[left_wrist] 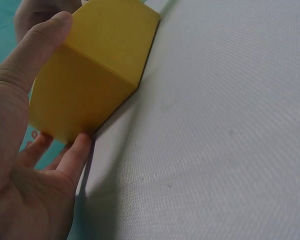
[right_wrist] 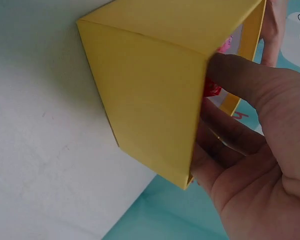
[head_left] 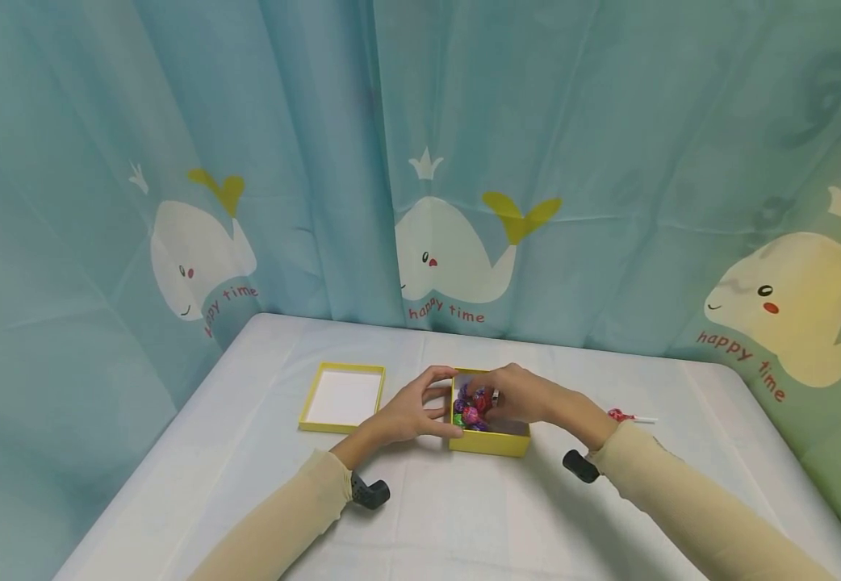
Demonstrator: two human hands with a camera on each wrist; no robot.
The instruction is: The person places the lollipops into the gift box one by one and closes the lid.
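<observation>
A yellow box point(head_left: 489, 442) without its lid stands on the table, with several lollipops point(head_left: 470, 415) in purple, pink, red and green wrappers inside. My left hand point(head_left: 412, 410) grips the box's left end, thumb at the near corner and fingers spread along the side. From the right, my right hand point(head_left: 529, 394) reaches down into the box. Its thumb and fingers close around a red-wrapped lollipop point(right_wrist: 212, 89), which shows between them in the right wrist view. The fingertips are partly hidden by the box wall.
Left of the box lies a yellow-rimmed lid point(head_left: 341, 395), its white inside facing up. To the right, beyond my right forearm, a red-wrapped lollipop point(head_left: 618, 415) with a white stick lies on the white tablecloth point(head_left: 457, 516). A blue curtain point(head_left: 333, 161) hangs behind the table.
</observation>
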